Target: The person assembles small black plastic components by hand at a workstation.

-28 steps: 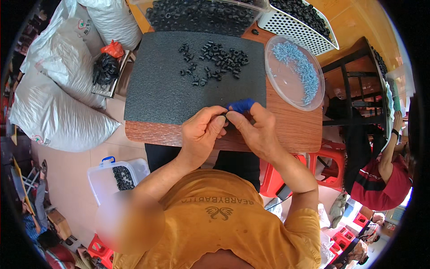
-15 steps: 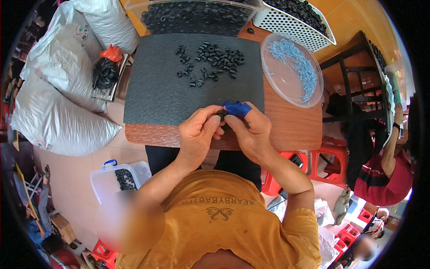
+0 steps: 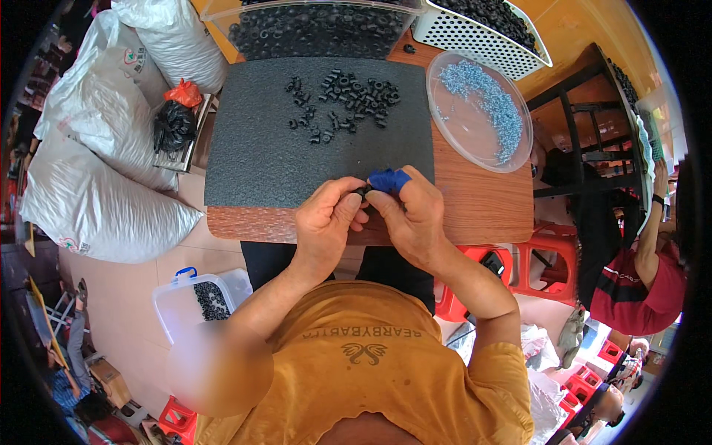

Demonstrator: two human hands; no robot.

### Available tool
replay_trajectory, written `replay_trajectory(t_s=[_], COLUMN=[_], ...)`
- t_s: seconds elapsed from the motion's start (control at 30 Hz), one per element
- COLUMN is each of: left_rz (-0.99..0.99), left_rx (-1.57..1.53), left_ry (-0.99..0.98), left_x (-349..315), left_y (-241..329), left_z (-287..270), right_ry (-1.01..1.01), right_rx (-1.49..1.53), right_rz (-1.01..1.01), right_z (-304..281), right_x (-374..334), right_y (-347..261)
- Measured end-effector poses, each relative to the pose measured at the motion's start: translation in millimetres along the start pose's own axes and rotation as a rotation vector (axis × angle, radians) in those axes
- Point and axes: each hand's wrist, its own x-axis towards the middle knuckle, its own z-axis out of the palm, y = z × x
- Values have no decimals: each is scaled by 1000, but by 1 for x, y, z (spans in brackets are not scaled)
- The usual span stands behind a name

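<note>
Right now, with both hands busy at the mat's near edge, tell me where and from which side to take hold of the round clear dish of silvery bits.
Grip the round clear dish by its rim at the near right edge, coming from the right across bare wood of the table. It is shallow and wide and loaded with loose silvery bits, so probably keep it level. The white perforated basket crowds its far side.

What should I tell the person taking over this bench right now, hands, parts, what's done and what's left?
Left hand: fingers pinch a small black ring at the near edge of the dark mat.
Right hand: meets the left at that ring, with a blue piece at its fingers.
Parts: loose black rings lie on the mat's far side; small silvery-blue parts sit in the clear round dish; bins of black rings stand behind.
Done: a small count cannot be told.
Left: the loose pile on the mat.
</note>
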Motion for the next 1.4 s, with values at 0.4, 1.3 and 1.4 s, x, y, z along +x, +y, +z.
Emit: replay_trajectory(t_s=[0.4,1.3,1.4], left_rz=[-319,-342,-337], left_rx=[-323,-323,-330], left_ry=[-145,37,25], left_x=[13,16,14], left_y=[1,12,9], left_z=[-13,-3,-5], right_ry=[7,-139,-141], right_rx=[20,-339,-339], right_rz=[-87,-432,-453], right_z=[-2,6,7], right_x=[-3,5,6], right_y=[7,16,17])
